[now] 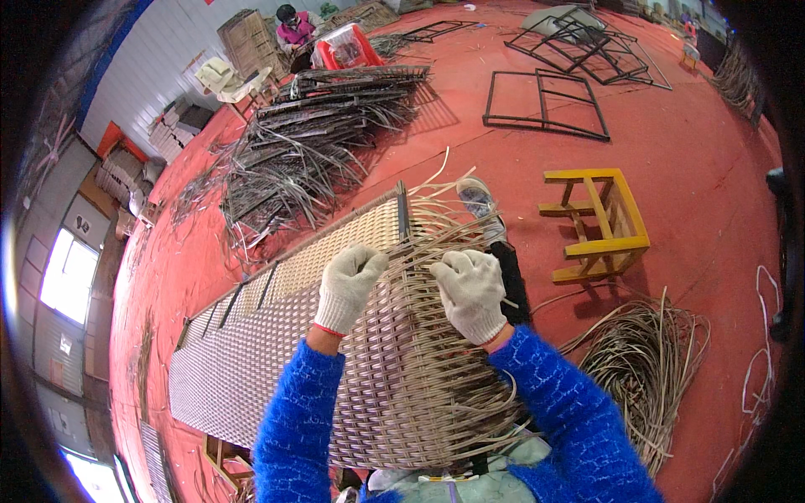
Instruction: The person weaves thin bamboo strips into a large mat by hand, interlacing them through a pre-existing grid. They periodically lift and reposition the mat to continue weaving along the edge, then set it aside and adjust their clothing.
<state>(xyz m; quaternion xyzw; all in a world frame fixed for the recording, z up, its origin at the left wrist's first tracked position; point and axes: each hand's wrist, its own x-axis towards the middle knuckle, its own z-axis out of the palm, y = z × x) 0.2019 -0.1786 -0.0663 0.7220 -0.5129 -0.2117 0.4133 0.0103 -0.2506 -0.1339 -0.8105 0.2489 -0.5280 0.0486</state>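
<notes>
A large woven wicker panel [352,402] in beige and brown strips lies across in front of me, with loose strip ends [470,369] fringing its right side. Both my hands wear white knit gloves. My left hand [350,285] is closed above the weave near the panel's dark frame bar [403,214]; what its fingers hold, if anything, is too small to make out. Beside the fringe, my right hand [471,293] is curled closed at the loose strips, and a wicker strip seems to run through its grip.
A yellow wooden stool [604,226] lies on its side at right, above a coil of loose strips [641,369]. Dark woven panels [310,134] are piled at far left. Black metal frames [545,105] lie on the red floor [470,159]. A person [295,32] sits far back.
</notes>
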